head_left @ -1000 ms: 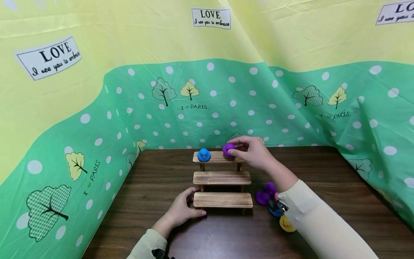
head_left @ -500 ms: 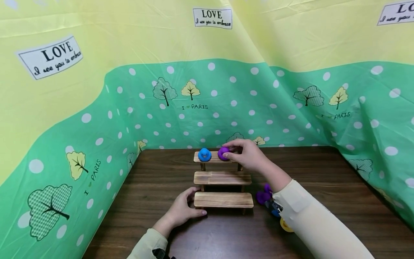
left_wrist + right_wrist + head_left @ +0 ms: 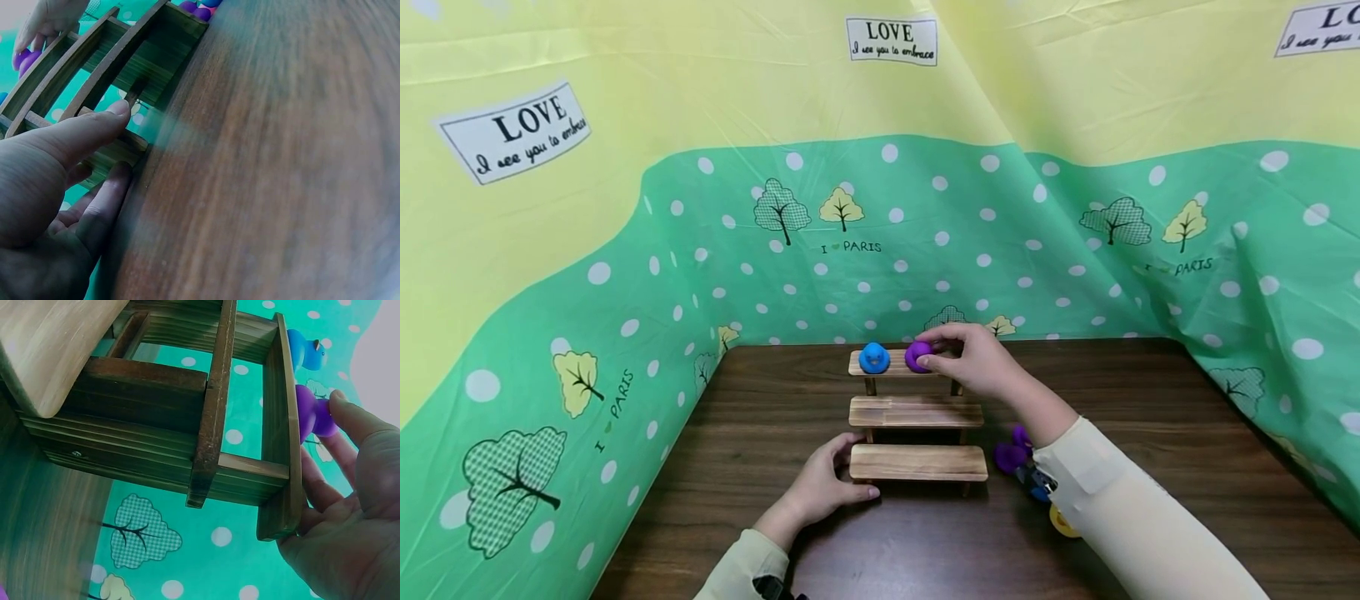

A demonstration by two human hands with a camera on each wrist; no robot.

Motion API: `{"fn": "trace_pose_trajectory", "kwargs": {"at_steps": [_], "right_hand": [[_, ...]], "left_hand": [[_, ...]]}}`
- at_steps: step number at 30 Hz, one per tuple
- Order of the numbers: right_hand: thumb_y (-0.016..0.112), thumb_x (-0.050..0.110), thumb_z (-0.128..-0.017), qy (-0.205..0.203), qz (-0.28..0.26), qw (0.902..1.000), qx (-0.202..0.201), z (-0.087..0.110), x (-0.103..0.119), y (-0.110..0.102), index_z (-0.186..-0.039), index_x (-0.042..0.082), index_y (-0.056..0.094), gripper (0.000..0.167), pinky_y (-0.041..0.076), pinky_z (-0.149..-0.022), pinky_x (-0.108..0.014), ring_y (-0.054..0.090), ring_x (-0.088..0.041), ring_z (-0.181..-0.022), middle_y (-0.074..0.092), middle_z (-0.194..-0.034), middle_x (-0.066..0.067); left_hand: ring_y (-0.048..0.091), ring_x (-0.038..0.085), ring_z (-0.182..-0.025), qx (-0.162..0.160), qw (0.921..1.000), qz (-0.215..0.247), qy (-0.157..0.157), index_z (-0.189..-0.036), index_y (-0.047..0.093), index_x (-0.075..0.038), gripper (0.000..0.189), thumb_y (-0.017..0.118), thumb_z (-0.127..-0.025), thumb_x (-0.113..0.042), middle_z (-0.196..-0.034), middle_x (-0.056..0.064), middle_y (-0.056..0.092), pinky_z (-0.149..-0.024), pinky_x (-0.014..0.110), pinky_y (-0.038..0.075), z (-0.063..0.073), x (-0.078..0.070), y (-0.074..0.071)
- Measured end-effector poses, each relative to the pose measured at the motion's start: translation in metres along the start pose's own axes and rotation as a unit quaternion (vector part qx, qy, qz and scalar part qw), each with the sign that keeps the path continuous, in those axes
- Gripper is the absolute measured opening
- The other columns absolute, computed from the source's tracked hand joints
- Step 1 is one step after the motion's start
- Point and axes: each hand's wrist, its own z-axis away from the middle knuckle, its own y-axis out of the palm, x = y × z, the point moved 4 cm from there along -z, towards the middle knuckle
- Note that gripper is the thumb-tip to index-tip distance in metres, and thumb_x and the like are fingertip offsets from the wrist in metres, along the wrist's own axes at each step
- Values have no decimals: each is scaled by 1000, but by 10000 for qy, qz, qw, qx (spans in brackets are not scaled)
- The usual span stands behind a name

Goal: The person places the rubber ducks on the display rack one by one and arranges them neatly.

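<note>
A three-tier wooden display stand (image 3: pixel 917 462) stands on the table. My right hand (image 3: pixel 981 360) pinches a purple rubber duck (image 3: pixel 917 357) between thumb and fingers on the top tier. To its left on that tier sits a blue rubber duck (image 3: pixel 874 358), facing forward. In the right wrist view, the purple duck (image 3: pixel 312 412) rests against the top board, with the thumb on its head. My left hand (image 3: pixel 820 483) holds the left end of the bottom tier, thumb in front and fingers behind. The left wrist view shows that thumb (image 3: pixel 94 134) along the stand's end.
Right of the stand, more purple ducks (image 3: pixel 1011 457) lie on the dark wooden table (image 3: pixel 737 417), with a blue one and a yellow duck (image 3: pixel 1063 522) partly under the right sleeve. A green and yellow printed cloth (image 3: pixel 880 208) walls the back and sides.
My right hand has moved a little left along the top tier, bringing the purple duck nearer the blue one; for the last half second it stays still. The left hand has not moved.
</note>
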Motion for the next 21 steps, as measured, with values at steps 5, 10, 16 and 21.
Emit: {"fn": "trace_pose_trajectory", "kwargs": {"at_steps": [5,10,16,21], "right_hand": [[82,30,-95,58,32,10000,19,1,-1,-1,-125,20,75,33,57,-74,-41,67,-23,-93,72,-114,-1],[80,36,-95,72,69,10000,0,4,-3,-7,-131,18,72,40,56,-78,-41,67,-22,-97,72,-115,-1],[81,31,-95,-33,-25,9999,-154,10,-10,-20,-128,17,73,36,56,-81,-37,68,-23,-101,72,-115,-3],[80,27,-96,-122,20,9989,-456,16,-24,-37,-126,14,74,33,57,-78,-29,70,-22,-102,73,-116,-4]], "left_hand": [[64,21,-110,-18,10000,25,-12,-141,57,-6,76,96,-76,-11,-119,5,67,-92,32,51,1,0,-1],[64,21,-110,-17,10000,33,-13,-141,57,-6,76,96,-76,-11,-119,5,68,-92,31,51,0,1,0],[64,21,-110,-25,10000,28,34,-139,58,-5,74,96,-76,-10,-119,5,68,-92,30,51,0,1,0],[64,20,-110,-5,10000,33,28,-140,57,-6,75,96,-76,-10,-120,5,69,-92,29,51,0,2,0]]}}
